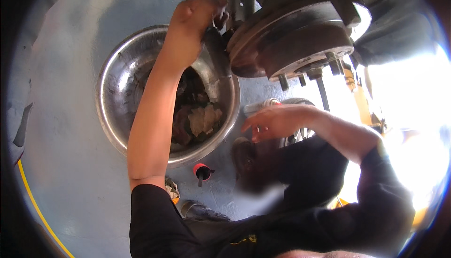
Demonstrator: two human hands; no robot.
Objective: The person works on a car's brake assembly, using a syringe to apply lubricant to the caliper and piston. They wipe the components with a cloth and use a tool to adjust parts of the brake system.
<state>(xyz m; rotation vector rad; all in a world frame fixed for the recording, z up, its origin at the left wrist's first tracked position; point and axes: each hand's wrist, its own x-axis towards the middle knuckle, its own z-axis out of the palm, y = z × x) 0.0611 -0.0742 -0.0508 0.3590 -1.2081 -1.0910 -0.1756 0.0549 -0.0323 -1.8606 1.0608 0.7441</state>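
Observation:
At the upper middle a rusty brake disc and hub [296, 37] hangs with bare wheel studs pointing toward me. My left hand [197, 16] reaches up to the dark metal parts behind the disc's left edge. Its fingers are curled closed there, and what they grip is hidden. Below the hub, my right hand [272, 121] hovers with fingers bent loosely and apart, nothing seen in them. Just behind it lies a pale spray can [256, 107] with a red end; whether the hand touches it I cannot tell.
A wide steel basin [108, 93] stands on the grey floor under my left forearm, with dark liquid and a crumpled brown rag or paper [205, 119] inside. Near its rim sits a small red-rimmed container [202, 171]. A yellow line [35, 201] crosses the floor at left.

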